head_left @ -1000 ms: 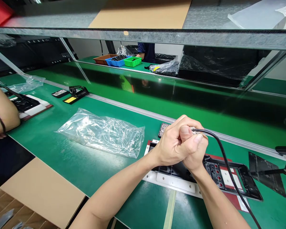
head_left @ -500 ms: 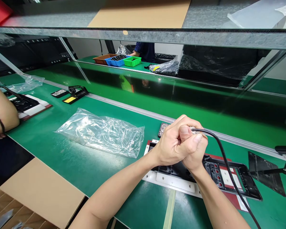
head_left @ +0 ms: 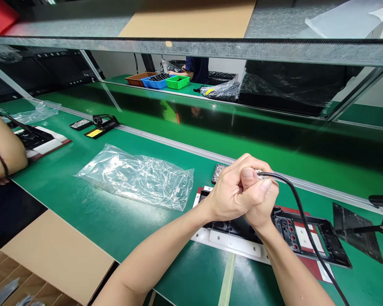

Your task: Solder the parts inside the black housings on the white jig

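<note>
Hands (head_left: 242, 191) clasped | black cable (head_left: 301, 214) trails right, glossy, curved

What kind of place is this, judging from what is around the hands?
Most likely an assembly line in an electronics factory: a long green workbench, a black plastic frame on a fixture under both hands, and sorting bins at another worker's station.

Co-worker's arm (head_left: 175, 73) at far bench now reaching twd blue tray (head_left: 156, 81).
</note>
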The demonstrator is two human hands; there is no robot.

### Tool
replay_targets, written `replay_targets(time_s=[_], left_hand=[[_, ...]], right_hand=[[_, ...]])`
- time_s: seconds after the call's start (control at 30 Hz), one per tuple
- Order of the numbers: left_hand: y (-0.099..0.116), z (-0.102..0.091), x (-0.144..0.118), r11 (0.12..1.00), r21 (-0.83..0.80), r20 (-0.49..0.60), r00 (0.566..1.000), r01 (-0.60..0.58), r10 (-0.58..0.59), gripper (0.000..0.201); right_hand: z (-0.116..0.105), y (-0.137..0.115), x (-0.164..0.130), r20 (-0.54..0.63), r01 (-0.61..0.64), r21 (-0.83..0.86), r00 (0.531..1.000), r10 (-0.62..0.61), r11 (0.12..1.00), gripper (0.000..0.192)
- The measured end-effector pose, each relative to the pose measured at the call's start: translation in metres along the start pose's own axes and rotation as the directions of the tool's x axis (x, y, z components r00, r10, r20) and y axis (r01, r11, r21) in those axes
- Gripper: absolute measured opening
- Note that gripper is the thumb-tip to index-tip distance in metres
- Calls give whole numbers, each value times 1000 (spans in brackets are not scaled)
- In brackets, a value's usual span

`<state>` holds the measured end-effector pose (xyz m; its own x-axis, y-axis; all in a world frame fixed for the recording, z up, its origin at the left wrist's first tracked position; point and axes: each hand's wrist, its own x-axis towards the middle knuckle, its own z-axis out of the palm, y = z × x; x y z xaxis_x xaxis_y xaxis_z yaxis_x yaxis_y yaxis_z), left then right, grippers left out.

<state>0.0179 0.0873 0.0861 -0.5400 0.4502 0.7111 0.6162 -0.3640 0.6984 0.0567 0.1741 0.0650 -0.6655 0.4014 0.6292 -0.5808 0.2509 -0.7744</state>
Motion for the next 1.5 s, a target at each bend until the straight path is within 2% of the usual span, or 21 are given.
replay_targets(time_s=[0.4, 0.67, 0.8, 0.87, 0.93, 1.03, 1.1, 1.23, 1.37, 1.5], left_hand=[[-1, 0, 0, 1000, -20, -3, 1000, 3, -3, 22], [3, 0, -1, 1000, -17, 6, 1000, -1, 1, 21], [2, 0, 0, 1000, -5, 19, 1000, -11, 11, 23], [2, -1, 1, 1000, -21, 48, 999, 17, -16, 32], [2, -5, 0, 998, -44, 89, 995, 40, -36, 50], [3, -17, -7, 1000, -16, 115, 993, 24, -22, 69], [2, -29, -18, 997, 69, 66, 997, 29, -34, 61], [-6, -53, -51, 956, 270, -46, 993, 116, -108, 29], [-19, -62, -84, 926, 357, 11, 991, 124, -137, 19], [-26, -60, -103, 941, 324, 83, 987, 101, -135, 16]], right_hand=[[0, -1, 0, 6, 32, -19, 999, -31, 999, 42], [1, -10, 2, 4, 39, -23, 999, -39, 999, 53], [1, -14, 6, 12, 85, 3, 996, -85, 996, 51], [0, -14, 6, 42, 88, 21, 995, -89, 996, 50], [-1, -12, 4, 65, 49, 48, 997, -52, 998, 50], [1, -8, -1, 75, -13, 107, 997, 5, 994, 47], [3, -7, -3, 88, -40, 176, 996, 25, 984, 46], [6, -10, -1, 148, -131, 324, 985, 86, 937, 43], [6, -14, 1, 144, -145, 316, 984, 103, 938, 44], [7, -16, 1, 122, -137, 319, 987, 103, 938, 46]])
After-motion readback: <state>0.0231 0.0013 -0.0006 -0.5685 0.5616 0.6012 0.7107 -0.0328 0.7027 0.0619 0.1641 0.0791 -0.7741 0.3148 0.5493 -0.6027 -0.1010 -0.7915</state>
